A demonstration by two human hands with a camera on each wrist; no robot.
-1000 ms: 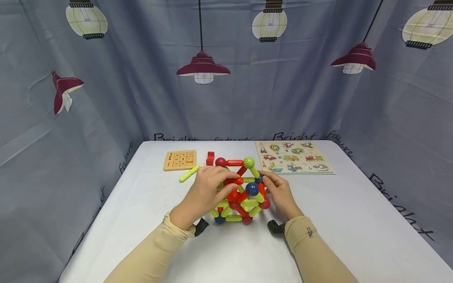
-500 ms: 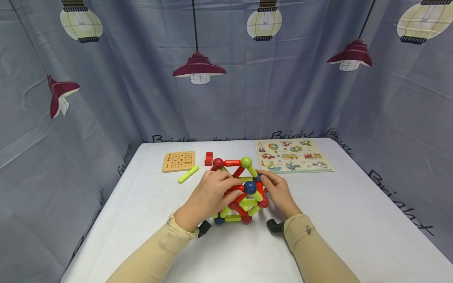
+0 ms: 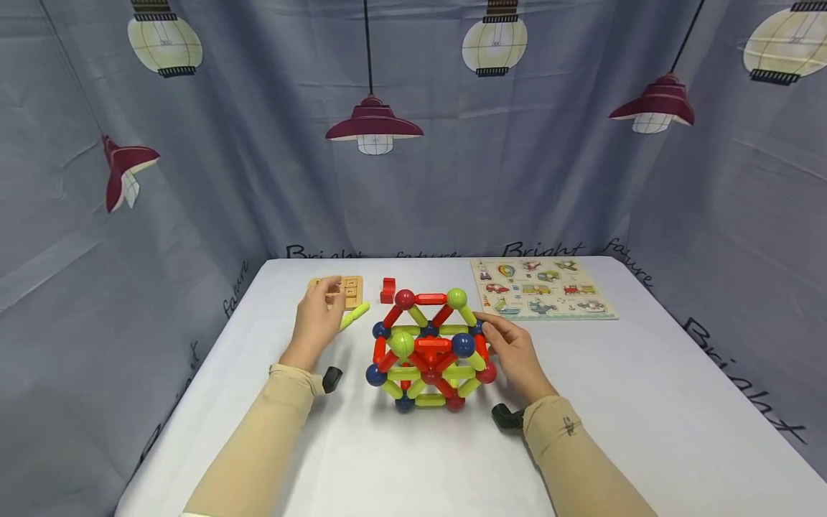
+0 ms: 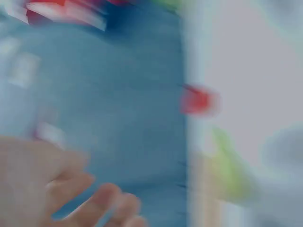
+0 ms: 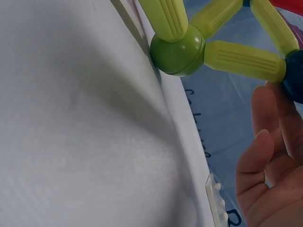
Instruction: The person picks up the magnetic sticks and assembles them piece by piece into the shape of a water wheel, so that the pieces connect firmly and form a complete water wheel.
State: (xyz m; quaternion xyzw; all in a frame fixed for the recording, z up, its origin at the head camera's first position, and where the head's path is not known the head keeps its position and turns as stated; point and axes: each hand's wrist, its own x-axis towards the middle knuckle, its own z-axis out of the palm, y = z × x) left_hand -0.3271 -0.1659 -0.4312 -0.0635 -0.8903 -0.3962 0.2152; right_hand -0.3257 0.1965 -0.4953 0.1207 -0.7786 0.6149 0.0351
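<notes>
Head view: we are steadying the nearly built rod-and-ball frame (image 3: pixel 429 348) with right-hand fingers (image 3: pixel 497 337) touching it, left hand (image 3: pixel 319 316) spread, reaching over a loose green rod (image 3: pixel 354 316).

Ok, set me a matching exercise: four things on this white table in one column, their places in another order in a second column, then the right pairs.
Things:
1. loose lime-green plastic stick
2. small red block
3. wooden vehicle picture puzzle board
4. colourful stick-and-ball frame

Places:
A. far right of the table
B. middle, touched by the right hand
C. beside the left hand
D. behind the frame

Pairs: 1-C, 2-D, 3-A, 4-B
</notes>
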